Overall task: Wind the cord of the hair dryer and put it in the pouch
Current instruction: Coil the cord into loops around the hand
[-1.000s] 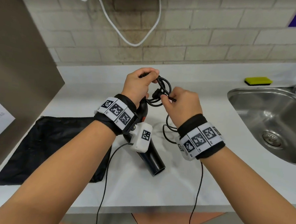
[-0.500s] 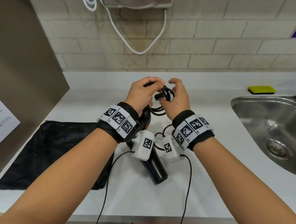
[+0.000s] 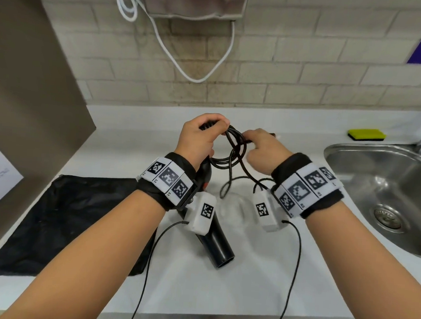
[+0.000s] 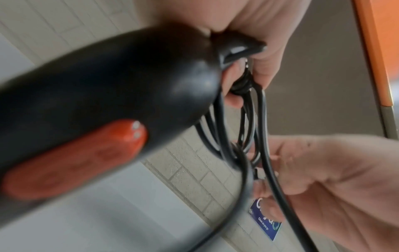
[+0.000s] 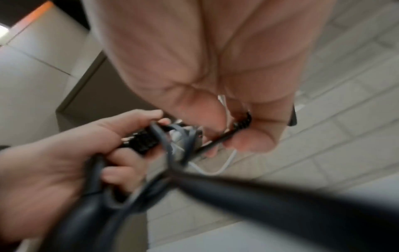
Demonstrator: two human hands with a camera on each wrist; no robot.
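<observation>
dryer (image 3: 213, 244): black, orange switch, handle end held up, nozzle down near counter | cord (image 3: 232, 151): black, looped at handle end, tail hanging | pouch (image 3: 58, 223): black, flat, left of dryer

The right hand (image 3: 264, 153) is swinging out to the right of the black coiled cord (image 3: 230, 150), away from the left hand (image 3: 198, 138) that it was nearly touching half a second ago, and is drawing a strand of the cord with it. The loops gathered at the handle end of the black hair dryer (image 3: 213, 244) are spreading wider than a second ago. The loose cord trailing under the right wrist is lifting off the white surface (image 3: 245, 281).
</observation>
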